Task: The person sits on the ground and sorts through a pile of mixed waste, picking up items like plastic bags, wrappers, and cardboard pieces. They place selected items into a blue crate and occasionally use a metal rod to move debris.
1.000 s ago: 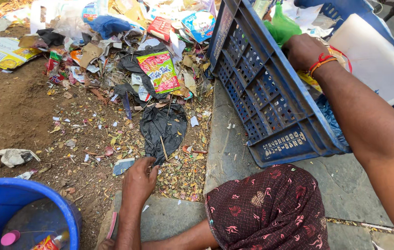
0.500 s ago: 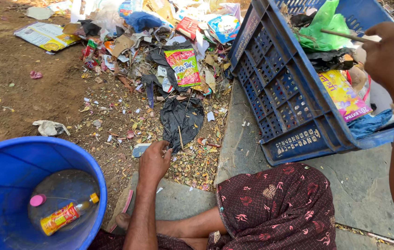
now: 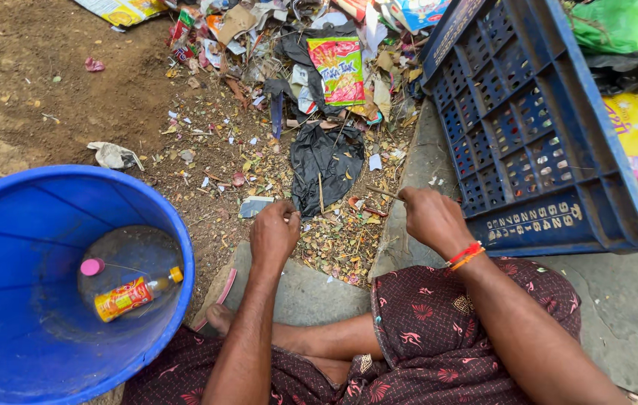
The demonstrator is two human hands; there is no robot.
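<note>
I sit on the ground with my knees in front of me. My left hand is curled shut over the edge of a stone slab, next to a small flat scrap; whether it holds anything I cannot tell. My right hand pinches a thin stick that points left over the litter. A crumpled black plastic bag lies just beyond both hands. A red and orange thread circles my right wrist.
A blue tub at my left holds a small plastic bottle and a pink cap. A blue plastic crate with wrappers and bags stands at right. Wrappers, paper and leaves are scattered on the dirt ahead.
My right hand came down from the crate with a thin stick and now sits near my knee. The view swung left, showing more of the blue tub.
</note>
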